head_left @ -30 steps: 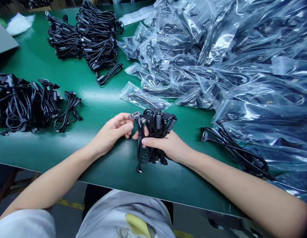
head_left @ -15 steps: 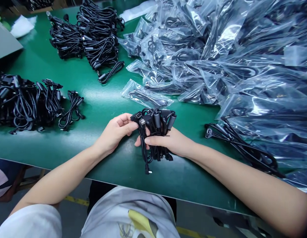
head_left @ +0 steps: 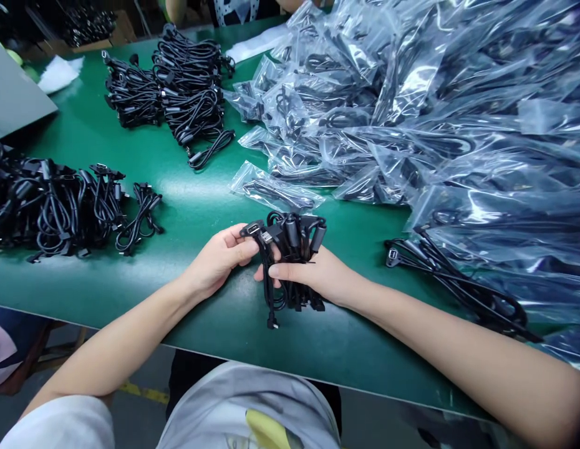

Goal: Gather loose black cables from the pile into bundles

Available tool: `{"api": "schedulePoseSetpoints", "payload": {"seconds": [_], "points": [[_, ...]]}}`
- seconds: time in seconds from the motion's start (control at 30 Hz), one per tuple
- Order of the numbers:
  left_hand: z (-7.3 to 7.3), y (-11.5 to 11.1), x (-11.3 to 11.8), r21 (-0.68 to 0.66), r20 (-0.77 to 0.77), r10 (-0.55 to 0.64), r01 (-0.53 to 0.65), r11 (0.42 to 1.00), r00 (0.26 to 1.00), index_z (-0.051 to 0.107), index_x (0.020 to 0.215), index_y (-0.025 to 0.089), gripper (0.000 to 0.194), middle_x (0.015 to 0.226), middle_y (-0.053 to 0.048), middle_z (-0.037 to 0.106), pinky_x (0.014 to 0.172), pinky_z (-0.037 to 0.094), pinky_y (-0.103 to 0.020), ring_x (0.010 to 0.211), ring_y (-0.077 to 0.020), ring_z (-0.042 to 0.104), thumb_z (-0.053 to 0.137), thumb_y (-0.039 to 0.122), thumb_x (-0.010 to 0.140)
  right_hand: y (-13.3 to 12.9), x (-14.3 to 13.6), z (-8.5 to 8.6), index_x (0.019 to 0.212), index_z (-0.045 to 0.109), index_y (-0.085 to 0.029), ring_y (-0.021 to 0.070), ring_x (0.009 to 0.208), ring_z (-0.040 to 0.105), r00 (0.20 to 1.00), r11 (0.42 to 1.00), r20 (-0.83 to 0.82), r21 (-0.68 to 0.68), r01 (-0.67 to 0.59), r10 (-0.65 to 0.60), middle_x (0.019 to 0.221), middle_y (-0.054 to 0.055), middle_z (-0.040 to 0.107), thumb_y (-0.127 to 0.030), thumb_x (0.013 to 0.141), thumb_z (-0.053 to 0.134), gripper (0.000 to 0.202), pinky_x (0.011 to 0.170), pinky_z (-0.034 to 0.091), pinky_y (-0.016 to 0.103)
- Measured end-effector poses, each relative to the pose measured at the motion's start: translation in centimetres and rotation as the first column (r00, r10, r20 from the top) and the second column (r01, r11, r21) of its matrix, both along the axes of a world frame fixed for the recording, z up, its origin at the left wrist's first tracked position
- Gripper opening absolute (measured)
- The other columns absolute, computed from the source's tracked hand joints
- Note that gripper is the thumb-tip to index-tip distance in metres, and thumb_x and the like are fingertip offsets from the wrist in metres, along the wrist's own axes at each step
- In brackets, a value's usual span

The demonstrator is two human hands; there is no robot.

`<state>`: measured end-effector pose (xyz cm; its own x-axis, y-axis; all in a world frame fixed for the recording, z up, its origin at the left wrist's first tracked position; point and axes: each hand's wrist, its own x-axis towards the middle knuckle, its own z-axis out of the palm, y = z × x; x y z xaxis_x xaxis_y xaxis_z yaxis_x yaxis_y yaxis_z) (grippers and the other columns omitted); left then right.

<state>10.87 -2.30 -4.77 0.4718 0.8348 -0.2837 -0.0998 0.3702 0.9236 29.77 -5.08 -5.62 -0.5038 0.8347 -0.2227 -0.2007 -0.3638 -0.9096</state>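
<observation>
My right hand is wrapped round a bunch of coiled black cables, thumb across the front, just above the table. The cables' connector ends point up and some plugs hang below. At the bunch's left side, my left hand pinches the connector end of one black cable between thumb and fingers. That cable hangs down along the others, its small angled plug lowest. A clear bag with a cable inside lies flat on the table beyond my hands.
The green table carries a big heap of bagged cables at the right. A loose black cable lies before the heap. Bundles of cables lie in a far pile and a left pile. Part of a person shows behind the table.
The camera view has tipped up slightly, so everything sits a little lower. The connector in my left hand has turned and tilted slightly left, away from the bunch. My right hand keeps its grip.
</observation>
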Motion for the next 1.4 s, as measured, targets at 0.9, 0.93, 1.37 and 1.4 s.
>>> {"api": "schedulePoseSetpoints", "payload": {"seconds": [0.9,0.93,1.37,1.4], "points": [[1.3,0.8,-1.5,0.272,-0.331,0.159,-0.067,0.960,0.930,0.066,0.095,0.018,0.031,0.086,0.001,0.067,0.078,0.044,-0.025,0.081,-0.0132,0.058,0.083,0.031,0.072,-0.8,-1.0,0.0,0.078,0.067,-0.021,0.0218,0.075,0.064,0.907,0.984,0.380,0.080,0.161,-0.180,0.078,0.002,0.068,-0.033,0.065,0.075,0.020,0.074,0.050,0.038],[1.2,0.8,-1.5,0.242,-0.315,0.172,-0.097,0.965,0.933,0.066,0.096,0.018,0.034,0.083,0.001,0.066,0.077,0.044,-0.025,0.079,-0.0129,0.058,0.084,0.030,0.070,-0.8,-1.0,0.0,0.077,0.066,-0.021,0.0218,0.075,0.064,0.908,0.983,0.377,0.080,0.166,-0.184,0.078,0.002,0.068,-0.033,0.065,0.075,0.019,0.074,0.050,0.038],[0.9,0.8,-1.3,0.091,-0.157,0.164,-0.151,0.984,0.974,0.059,0.100,0.018,0.044,0.078,0.002,0.070,0.076,0.048,-0.025,0.071,-0.0114,0.064,0.087,0.031,0.069,-0.7,-0.9,0.1,0.076,0.065,-0.020,0.0195,0.070,0.062,0.917,0.986,0.363,0.045,0.158,-0.164,0.073,0.000,0.066,-0.029,0.065,0.076,0.018,0.070,0.049,0.036],[0.9,0.9,-1.3,0.075,-0.152,0.162,-0.152,0.986,0.975,0.057,0.101,0.018,0.046,0.077,0.002,0.070,0.075,0.049,-0.025,0.070,-0.0113,0.064,0.087,0.031,0.069,-0.7,-0.9,0.1,0.076,0.065,-0.020,0.0193,0.069,0.062,0.916,0.987,0.368,0.049,0.154,-0.162,0.072,0.000,0.066,-0.029,0.066,0.075,0.017,0.070,0.049,0.036]]}}
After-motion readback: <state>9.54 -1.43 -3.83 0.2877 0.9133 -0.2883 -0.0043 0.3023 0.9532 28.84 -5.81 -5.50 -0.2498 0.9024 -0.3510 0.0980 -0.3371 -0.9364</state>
